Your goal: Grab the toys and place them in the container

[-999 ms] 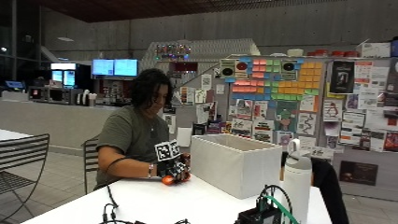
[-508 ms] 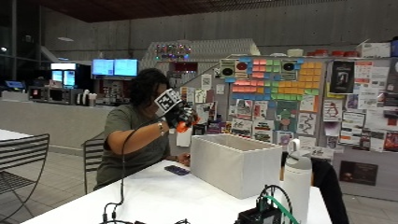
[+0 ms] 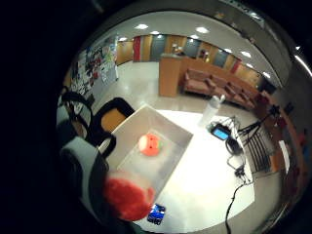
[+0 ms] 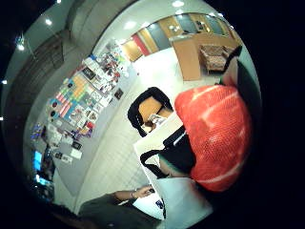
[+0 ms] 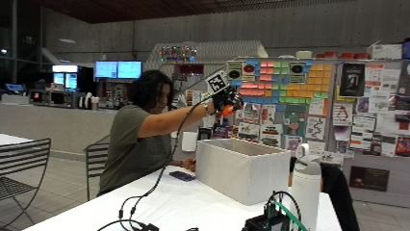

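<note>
While the person sits at the white table (image 5: 185, 204), the gloved right hand (image 5: 225, 100) is raised high above the open white container (image 5: 242, 166), its fingers curled round an orange-red toy (image 5: 228, 110) that shows just below the glove. From the thumb side of the palm that toy (image 4: 217, 136) fills much of the view, a red-orange mesh-textured thing with paler streaks, close against the palm; from the little finger side only its rounded red end (image 3: 127, 195) shows, beside a glove strap. Looking down from the little finger side, the container (image 3: 127, 132) lies directly below, and on its floor rests a second orange toy (image 3: 150, 145), roughly round with a small green mark. A small dark blue object (image 5: 182, 176) lies flat on the table just beside the container, on the person's side; what it is cannot be made out. The person's bare left hand (image 5: 188, 165) rests on the table near it, touching the container's wall or just short of it. A white bottle (image 5: 306, 185) stands upright at the container's far corner.
</note>
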`<state>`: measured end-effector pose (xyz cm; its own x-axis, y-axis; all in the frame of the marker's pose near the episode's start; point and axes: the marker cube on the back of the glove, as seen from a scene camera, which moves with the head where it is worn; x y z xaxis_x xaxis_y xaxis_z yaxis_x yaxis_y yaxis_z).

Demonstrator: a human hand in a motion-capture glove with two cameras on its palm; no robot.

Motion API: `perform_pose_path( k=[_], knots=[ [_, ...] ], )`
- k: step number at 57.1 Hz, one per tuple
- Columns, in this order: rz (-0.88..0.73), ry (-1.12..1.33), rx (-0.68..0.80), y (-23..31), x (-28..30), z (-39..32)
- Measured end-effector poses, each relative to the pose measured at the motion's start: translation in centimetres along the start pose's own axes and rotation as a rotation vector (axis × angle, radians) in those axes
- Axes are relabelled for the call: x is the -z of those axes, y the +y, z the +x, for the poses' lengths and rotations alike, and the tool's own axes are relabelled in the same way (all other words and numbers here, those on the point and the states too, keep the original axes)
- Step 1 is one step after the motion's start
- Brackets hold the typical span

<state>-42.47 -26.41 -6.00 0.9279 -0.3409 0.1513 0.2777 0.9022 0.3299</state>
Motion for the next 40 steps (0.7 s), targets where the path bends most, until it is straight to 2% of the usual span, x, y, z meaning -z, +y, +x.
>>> perform_pose_path(
  k=[4, 6, 10, 17, 22, 26, 29, 35, 40],
  knots=[
    [-0.123, -0.136, -0.139, -0.7, -0.9, -0.2],
    [-0.215, -0.110, -0.187, -0.7, -1.9, 0.4],
    [-0.310, 0.004, -0.112, 0.2, -3.3, 2.4],
    [-0.304, 0.104, 0.124, 2.0, -2.9, 5.1],
    [-0.305, 0.088, -0.005, 2.6, -1.9, 6.1],
    [-0.317, 0.031, 0.064, 4.5, -0.8, 6.0],
    [-0.329, -0.046, 0.042, 6.1, -0.1, 6.4],
    [-0.316, 0.151, 0.014, 10.7, 0.2, 10.6],
    [-0.278, 0.110, -0.020, 14.9, 1.2, 11.8]
  ],
)
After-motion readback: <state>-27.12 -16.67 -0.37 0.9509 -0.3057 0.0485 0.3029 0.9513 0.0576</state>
